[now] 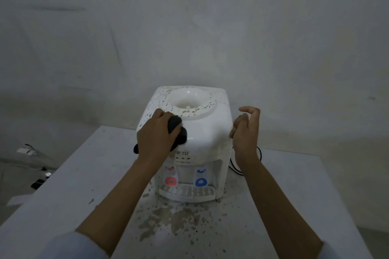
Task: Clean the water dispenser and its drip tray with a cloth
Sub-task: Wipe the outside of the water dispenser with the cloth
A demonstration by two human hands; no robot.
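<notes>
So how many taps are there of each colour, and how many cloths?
Red tap: 1
Blue tap: 1
Dark cloth: 1
Total: 3

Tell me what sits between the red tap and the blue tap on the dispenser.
Between the red tap and the blue tap the head view shows only the dispenser's bare white recessed front; the drip tray lies below them.
</notes>
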